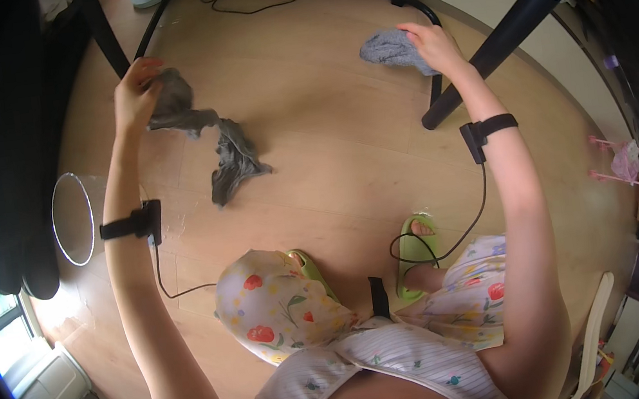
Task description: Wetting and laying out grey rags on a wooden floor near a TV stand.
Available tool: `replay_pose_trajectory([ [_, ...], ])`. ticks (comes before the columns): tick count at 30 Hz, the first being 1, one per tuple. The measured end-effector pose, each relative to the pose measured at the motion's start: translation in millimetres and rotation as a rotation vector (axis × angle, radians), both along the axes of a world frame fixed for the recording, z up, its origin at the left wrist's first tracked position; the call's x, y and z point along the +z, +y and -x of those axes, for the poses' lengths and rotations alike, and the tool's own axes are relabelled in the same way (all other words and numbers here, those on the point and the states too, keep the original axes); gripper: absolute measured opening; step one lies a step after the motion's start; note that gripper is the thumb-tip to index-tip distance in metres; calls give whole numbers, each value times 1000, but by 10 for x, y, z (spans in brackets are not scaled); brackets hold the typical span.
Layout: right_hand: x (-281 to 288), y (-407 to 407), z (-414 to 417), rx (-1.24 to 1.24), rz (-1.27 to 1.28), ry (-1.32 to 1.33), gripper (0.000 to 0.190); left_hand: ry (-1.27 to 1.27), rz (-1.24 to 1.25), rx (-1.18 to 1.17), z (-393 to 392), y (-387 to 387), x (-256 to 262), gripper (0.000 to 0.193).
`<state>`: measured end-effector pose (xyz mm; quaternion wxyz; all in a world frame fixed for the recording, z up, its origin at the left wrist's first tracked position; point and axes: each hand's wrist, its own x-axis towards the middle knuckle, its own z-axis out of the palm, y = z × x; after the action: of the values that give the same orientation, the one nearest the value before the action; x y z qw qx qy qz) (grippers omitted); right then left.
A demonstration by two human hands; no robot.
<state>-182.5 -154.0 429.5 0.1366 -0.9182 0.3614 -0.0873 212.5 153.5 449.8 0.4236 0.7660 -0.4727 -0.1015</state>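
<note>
My left hand (140, 93), at the upper left, has its fingers curled on a thin dark grey cloth (231, 150). That cloth trails down and to the right in a twisted, crumpled strip, its far end apparently near the floor. At the upper right, my right hand (435, 47) grips a thicker, fuzzy grey cloth (388, 48). The fuzzy cloth sits close to a bent black metal tube (427, 13); whether it touches the tube I cannot tell. My right fingers are partly hidden behind the hand.
A black table leg (505, 36) slants down beside my right forearm. On the wood-look floor (330, 186) a black cable (256, 10) lies at the back. At left stands a clear round container (73, 218). Sensor straps (128, 226) with cables circle both forearms. Green slippers (416, 247) are below.
</note>
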Motion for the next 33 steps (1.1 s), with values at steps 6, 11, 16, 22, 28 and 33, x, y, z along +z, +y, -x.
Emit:
replay_pose_trajectory([
  [6, -522, 179, -114, 377, 250, 94, 47, 198, -56, -289, 534, 243, -463, 37],
  [11, -1264, 1230, -12, 890, -145, 360, 52, 63, -1033, -783, 1175, 673, -1514, 34],
  [16, -1893, 1226, 216, 485, -363, 62, 49, -210, -588, -961, 1698, -414, -1930, 30],
  [22, -2489, 1178, 142, -302, -110, -206, 29, -160, -583, -210, 2490, -1325, -2372, 59],
  [28, -2694, 897, 533, -741, -519, -793, 28, 134, -487, -172, 2448, -1549, -2645, 39],
  [33, -2350, 806, 598, -1167, -739, -1094, 33, 54, -225, -330, 2440, -1599, -2503, 71],
])
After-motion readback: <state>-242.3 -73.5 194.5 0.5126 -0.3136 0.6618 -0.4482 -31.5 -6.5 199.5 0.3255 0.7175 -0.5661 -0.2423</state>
